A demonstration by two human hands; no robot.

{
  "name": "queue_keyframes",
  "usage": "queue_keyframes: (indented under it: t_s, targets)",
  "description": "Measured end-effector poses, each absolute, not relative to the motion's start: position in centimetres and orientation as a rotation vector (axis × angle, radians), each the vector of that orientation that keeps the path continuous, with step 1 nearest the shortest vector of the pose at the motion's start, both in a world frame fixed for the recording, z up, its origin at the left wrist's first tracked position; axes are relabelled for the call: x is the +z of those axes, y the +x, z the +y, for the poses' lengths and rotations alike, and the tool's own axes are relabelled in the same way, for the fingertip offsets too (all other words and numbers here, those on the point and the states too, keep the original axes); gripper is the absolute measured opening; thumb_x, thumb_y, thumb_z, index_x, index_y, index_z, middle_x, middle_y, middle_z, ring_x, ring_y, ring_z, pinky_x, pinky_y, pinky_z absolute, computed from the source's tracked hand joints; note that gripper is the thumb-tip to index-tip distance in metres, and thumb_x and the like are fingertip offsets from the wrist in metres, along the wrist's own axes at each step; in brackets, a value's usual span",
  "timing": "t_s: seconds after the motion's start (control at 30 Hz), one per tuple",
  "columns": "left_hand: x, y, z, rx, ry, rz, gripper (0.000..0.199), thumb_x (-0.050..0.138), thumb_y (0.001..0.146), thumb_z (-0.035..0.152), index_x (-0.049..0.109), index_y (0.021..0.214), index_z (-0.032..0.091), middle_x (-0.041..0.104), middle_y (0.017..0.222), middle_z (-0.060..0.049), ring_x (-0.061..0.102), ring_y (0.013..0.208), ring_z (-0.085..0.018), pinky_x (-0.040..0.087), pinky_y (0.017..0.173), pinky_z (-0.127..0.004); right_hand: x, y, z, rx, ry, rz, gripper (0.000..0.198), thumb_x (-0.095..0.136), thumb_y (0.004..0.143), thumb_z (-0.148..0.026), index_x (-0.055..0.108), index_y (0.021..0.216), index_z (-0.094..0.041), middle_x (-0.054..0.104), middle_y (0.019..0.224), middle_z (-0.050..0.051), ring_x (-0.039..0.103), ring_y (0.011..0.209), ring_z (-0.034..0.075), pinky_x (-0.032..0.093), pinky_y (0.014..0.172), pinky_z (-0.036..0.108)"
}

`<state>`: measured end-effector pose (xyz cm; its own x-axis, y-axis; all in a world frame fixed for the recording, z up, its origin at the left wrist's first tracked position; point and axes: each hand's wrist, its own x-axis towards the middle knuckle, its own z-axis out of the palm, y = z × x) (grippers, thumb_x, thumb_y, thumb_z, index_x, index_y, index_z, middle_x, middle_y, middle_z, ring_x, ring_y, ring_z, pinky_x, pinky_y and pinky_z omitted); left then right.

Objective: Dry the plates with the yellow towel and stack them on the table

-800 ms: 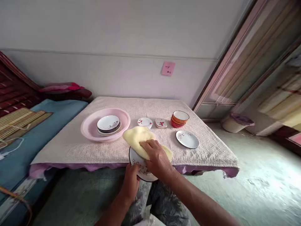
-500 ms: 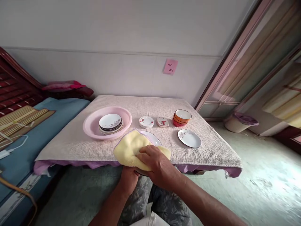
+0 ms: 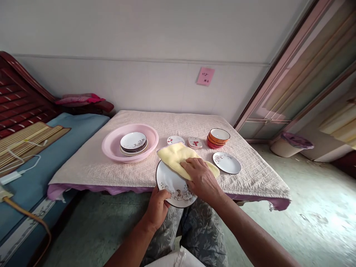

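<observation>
A white plate [image 3: 170, 181] with a dark rim and a grey flower pattern is tilted toward me over my lap, at the table's front edge. My left hand [image 3: 158, 207] grips its lower left rim, thumb on the face and fingers underneath. Pressed against the plate's upper right is a yellow cloth [image 3: 174, 155], bunched under the fingers of my right hand [image 3: 200, 178]. The cloth covers the plate's far edge. Beyond it on the table lie small round saucers [image 3: 175, 139] with red flowers, partly hidden by the cloth.
A pink basin [image 3: 111, 150] holds a stack of plates [image 3: 132, 141]. Small square dishes [image 3: 195, 142], stacked orange and red bowls [image 3: 218, 138] and another flowered plate [image 3: 227, 162] stand on the cloth-covered table [image 3: 91, 172]. A bed [image 3: 79, 124] adjoins at left; a bin [image 3: 289, 145] stands right.
My right hand and the yellow cloth have moved right and up across the plate, uncovering its flowered face. My left hand still holds the rim. The view has shifted slightly.
</observation>
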<state>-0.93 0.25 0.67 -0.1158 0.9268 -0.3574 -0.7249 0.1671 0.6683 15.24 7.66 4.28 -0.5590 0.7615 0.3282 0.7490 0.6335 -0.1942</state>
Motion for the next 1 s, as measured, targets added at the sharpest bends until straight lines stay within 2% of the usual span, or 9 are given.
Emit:
queue_keyframes:
  t_s: [0.17,0.27,0.5,0.63,0.77,0.87,1.0]
  targets:
    - [-0.4,-1.7,0.6,1.44,0.286,0.909,0.035,0.062,0.056,0.014,0.067,0.091,0.016,0.069,0.072,-0.001,0.066,0.071,-0.02,0.048,0.059,-0.026,5.3,15.5,7.5,0.042,-1.201,-2.549,0.034,0.054,0.071,-0.008,0.064,0.103,-0.017,0.057,0.111,0.013,0.047,0.105,0.028,0.039,0.089,0.042]
    - [-0.1,-2.0,1.0,1.482,0.268,0.896,0.038,0.065,0.056,0.017,0.067,0.094,0.016,0.069,0.075,-0.001,0.064,0.071,-0.018,0.047,0.057,-0.024,5.0,16.0,6.2,0.101,-1.16,-2.595,0.032,0.053,0.072,-0.006,0.064,0.099,-0.018,0.057,0.109,0.012,0.048,0.102,0.027,0.04,0.086,0.04]
    - [0.1,-1.9,1.3,1.497,0.327,0.789,0.024,0.071,0.057,0.013,0.067,0.081,0.016,0.069,0.078,0.001,0.062,0.071,-0.012,0.048,0.061,-0.021,4.6,14.4,3.4,0.332,-0.951,-2.533,0.041,0.052,0.072,-0.002,0.062,0.107,-0.021,0.057,0.098,0.008,0.05,0.095,0.024,0.041,0.082,0.037]
    - [-0.6,-1.6,0.8,1.428,0.372,0.745,0.025,0.075,0.059,0.012,0.069,0.082,0.017,0.068,0.076,0.002,0.059,0.066,-0.009,0.047,0.06,-0.019,4.7,13.3,3.1,0.385,-0.878,-2.453,0.037,0.055,0.077,-0.006,0.061,0.11,-0.021,0.058,0.097,0.007,0.05,0.093,0.023,0.041,0.082,0.037]
    - [-1.6,-1.4,0.1,1.387,0.367,0.753,0.026,0.076,0.061,0.015,0.069,0.085,0.018,0.07,0.082,0.001,0.061,0.07,-0.011,0.049,0.062,-0.021,4.4,12.4,3.4,0.366,-0.87,-2.446,0.034,0.06,0.081,-0.017,0.059,0.115,-0.02,0.058,0.1,0.008,0.05,0.093,0.023,0.041,0.084,0.037]
    - [-1.9,-1.3,-0.6,1.393,0.359,0.836,0.024,0.073,0.059,0.012,0.066,0.081,0.019,0.068,0.075,0.002,0.061,0.071,-0.013,0.05,0.063,-0.023,4.1,12.1,4.1,0.302,-0.942,-2.457,0.039,0.063,0.08,-0.026,0.059,0.118,-0.019,0.058,0.105,0.009,0.05,0.095,0.023,0.041,0.087,0.039]
    - [-1.1,-1.2,-1.2,1.388,0.379,0.879,0.023,0.069,0.06,0.014,0.066,0.082,0.018,0.069,0.076,0.001,0.065,0.078,-0.017,0.052,0.067,-0.027,4.5,12.8,4.7,0.217,-1.104,-2.453,0.049,0.06,0.075,-0.015,0.057,0.124,-0.019,0.057,0.112,0.01,0.049,0.1,0.025,0.041,0.088,0.04]
